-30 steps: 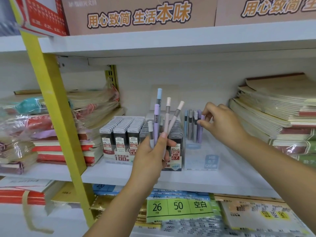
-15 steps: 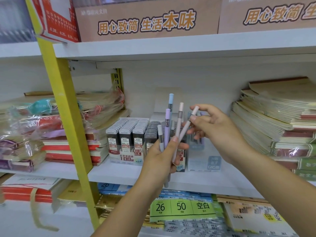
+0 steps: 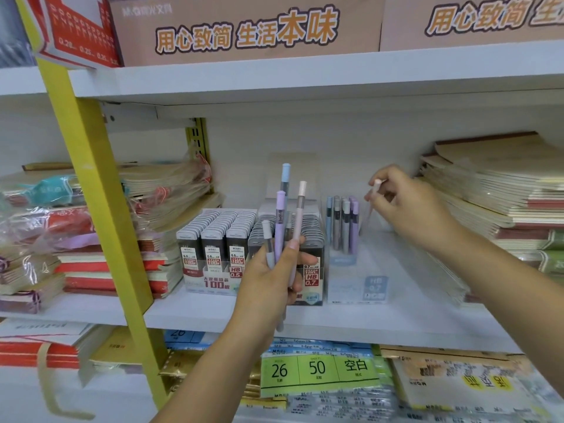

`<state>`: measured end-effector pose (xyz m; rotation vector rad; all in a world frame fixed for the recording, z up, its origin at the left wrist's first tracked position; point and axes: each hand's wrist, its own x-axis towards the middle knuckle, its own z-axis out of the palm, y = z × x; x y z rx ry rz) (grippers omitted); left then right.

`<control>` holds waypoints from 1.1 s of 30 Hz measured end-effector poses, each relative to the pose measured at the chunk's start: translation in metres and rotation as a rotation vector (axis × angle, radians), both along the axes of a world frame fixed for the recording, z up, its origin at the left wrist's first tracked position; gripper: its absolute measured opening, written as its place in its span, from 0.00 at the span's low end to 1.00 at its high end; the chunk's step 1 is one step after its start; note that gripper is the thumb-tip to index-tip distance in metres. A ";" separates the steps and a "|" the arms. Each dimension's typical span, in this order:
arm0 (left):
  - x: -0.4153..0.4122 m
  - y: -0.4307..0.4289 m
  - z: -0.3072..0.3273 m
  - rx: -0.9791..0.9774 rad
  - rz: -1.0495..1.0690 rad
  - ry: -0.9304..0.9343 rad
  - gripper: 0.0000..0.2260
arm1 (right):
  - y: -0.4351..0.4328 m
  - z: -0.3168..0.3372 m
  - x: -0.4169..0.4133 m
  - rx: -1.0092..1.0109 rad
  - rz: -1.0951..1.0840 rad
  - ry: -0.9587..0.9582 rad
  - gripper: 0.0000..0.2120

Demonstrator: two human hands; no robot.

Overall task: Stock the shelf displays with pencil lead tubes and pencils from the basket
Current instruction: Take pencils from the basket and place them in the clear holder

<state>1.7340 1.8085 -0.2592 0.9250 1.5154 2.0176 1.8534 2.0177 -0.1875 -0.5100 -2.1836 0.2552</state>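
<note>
My left hand [image 3: 274,270] grips a bunch of mechanical pencils [image 3: 283,215] upright in front of the middle shelf; blue, lilac, pink and grey caps stick up. My right hand [image 3: 409,209] pinches a single pink-capped pencil [image 3: 374,193], held over the clear pencil display box [image 3: 357,279], to the right of the several pencils [image 3: 343,224] standing in it. Left of that box sits the display of lead tubes [image 3: 219,239], packed in rows. The basket is out of view.
Stacked notebooks [image 3: 494,203] fill the shelf at right, close to my right hand. Wrapped notebooks [image 3: 76,227] lie at left behind a yellow slanted post [image 3: 100,209]. A white shelf board [image 3: 305,77] with cardboard boxes runs overhead. Paper packs [image 3: 317,370] lie below.
My right hand drew the pink-capped pencil out of my left hand's bunch and carried it right, over the clear display box. The left hand stayed roughly in place.
</note>
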 end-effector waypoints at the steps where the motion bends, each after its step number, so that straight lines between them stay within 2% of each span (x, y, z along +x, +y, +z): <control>1: 0.000 0.000 0.000 0.003 -0.003 0.001 0.11 | 0.005 -0.003 -0.002 0.009 0.002 -0.039 0.06; 6: -0.003 0.000 -0.002 -0.014 -0.014 0.030 0.13 | 0.018 -0.017 -0.007 0.033 -0.011 -0.184 0.09; 13: -0.003 0.003 -0.004 -0.001 -0.018 0.005 0.08 | 0.019 -0.018 -0.011 0.053 -0.041 -0.124 0.12; 18: -0.002 0.003 -0.004 0.002 -0.021 0.004 0.10 | 0.017 -0.016 -0.017 0.158 -0.161 -0.092 0.11; 23: -0.002 0.001 -0.003 -0.016 -0.037 0.010 0.13 | 0.014 -0.015 -0.018 0.005 -0.189 -0.223 0.15; 26: 0.000 0.002 -0.003 -0.019 -0.071 -0.006 0.12 | 0.000 -0.013 -0.009 0.000 -0.175 -0.051 0.15; 29: 0.003 0.004 -0.002 -0.014 -0.115 -0.018 0.12 | -0.029 -0.013 0.004 -0.059 -0.017 0.165 0.12; 33: 0.009 0.007 0.000 -0.038 -0.148 -0.005 0.10 | -0.068 -0.011 0.005 -0.507 0.383 0.121 0.13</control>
